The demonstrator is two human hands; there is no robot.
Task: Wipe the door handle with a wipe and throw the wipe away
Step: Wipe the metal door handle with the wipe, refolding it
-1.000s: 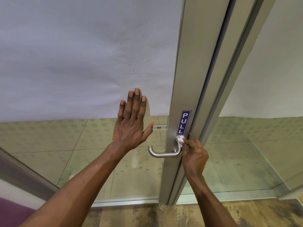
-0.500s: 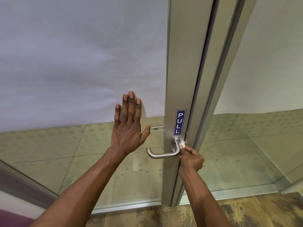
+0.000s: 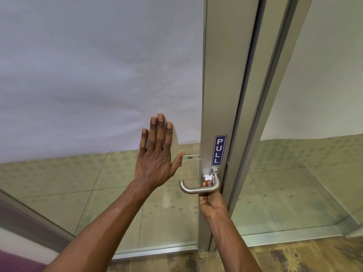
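Observation:
A brushed-steel lever door handle (image 3: 196, 190) sticks out from the metal door frame (image 3: 222, 95), below a blue PULL sign (image 3: 218, 150). My right hand (image 3: 211, 203) reaches up from below and behind the lever, its fingertips pressing a small white wipe (image 3: 208, 176) against the handle's neck near the frame. Most of the wipe is hidden by the fingers. My left hand (image 3: 157, 154) lies flat with fingers spread on the frosted glass door panel (image 3: 88, 75), left of the handle.
To the right of the frame a second glass panel (image 3: 314, 154) shows a tiled floor beyond. Patterned carpet (image 3: 294, 256) runs along the bottom. A dark slanted frame edge (image 3: 29, 218) crosses the lower left.
My right hand has dropped from the right side of the handle's neck to under the lever, carrying the wipe to the neck's left side. The left hand stays flat on the glass.

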